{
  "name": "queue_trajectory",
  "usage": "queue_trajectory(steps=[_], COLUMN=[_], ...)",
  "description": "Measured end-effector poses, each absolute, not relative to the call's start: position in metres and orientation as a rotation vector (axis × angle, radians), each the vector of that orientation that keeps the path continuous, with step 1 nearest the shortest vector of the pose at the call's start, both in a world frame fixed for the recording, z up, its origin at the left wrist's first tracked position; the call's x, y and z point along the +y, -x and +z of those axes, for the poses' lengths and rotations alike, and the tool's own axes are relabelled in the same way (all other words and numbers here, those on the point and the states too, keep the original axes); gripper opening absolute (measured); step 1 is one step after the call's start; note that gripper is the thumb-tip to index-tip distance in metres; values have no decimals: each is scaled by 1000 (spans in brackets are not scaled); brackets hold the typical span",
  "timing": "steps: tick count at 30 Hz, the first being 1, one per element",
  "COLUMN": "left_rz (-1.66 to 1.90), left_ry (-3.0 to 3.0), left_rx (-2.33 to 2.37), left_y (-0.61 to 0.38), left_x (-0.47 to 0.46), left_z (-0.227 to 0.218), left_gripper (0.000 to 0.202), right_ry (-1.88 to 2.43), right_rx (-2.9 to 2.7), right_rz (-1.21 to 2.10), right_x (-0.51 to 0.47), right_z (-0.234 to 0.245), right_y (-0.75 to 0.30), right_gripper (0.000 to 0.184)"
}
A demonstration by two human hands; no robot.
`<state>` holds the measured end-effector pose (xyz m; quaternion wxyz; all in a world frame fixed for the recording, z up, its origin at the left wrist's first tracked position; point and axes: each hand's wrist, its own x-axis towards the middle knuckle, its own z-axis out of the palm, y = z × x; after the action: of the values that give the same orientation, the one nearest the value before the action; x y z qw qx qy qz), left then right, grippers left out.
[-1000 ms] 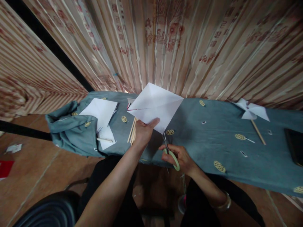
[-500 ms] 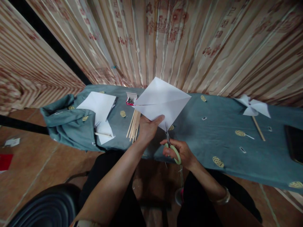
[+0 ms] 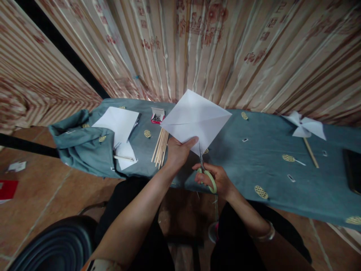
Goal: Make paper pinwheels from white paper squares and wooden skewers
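Observation:
A square sheet of white paper (image 3: pixel 197 113) is held up like a diamond, with a slit running in from its left corner. My left hand (image 3: pixel 180 152) pinches it near the bottom corner, thumb on top and the other fingers hidden beneath. My right hand (image 3: pixel 216 178) grips green-handled scissors (image 3: pixel 210 180), whose blades point up at the paper's bottom corner. Below the paper's left corner lie several thin wooden sticks (image 3: pixel 160 148). A small open red-and-white box (image 3: pixel 157 116) of metal pins or tacks stands beside that corner.
A green patterned cloth (image 3: pixel 248 158) covers the narrow table. White sheets (image 3: pixel 120 124) and a pen (image 3: pixel 124 158) lie at left. On the right are a paper pinwheel (image 3: pixel 306 127) on a stick and a dark flat device (image 3: pixel 352 169). A curtain (image 3: pixel 208 56) hangs behind the table.
The view has shifted slightly. Both hands, the paper and the scissors keep nearly the same arrangement, with the blades still at the bottom corner.

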<state>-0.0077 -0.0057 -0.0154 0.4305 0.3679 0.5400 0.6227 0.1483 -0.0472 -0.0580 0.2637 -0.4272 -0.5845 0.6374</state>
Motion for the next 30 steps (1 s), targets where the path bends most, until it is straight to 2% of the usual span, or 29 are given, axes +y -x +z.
queue_trajectory(steps=[30], left_rz=[1524], left_ry=[-898], left_rx=[1366], left_y=[10], left_x=[-5], left_z=[-14], left_gripper=[38], right_ry=[1188], right_rx=[-1588], right_rz=[1713], right_x=[-48], right_z=[-56], right_y=[-149], right_gripper=[48])
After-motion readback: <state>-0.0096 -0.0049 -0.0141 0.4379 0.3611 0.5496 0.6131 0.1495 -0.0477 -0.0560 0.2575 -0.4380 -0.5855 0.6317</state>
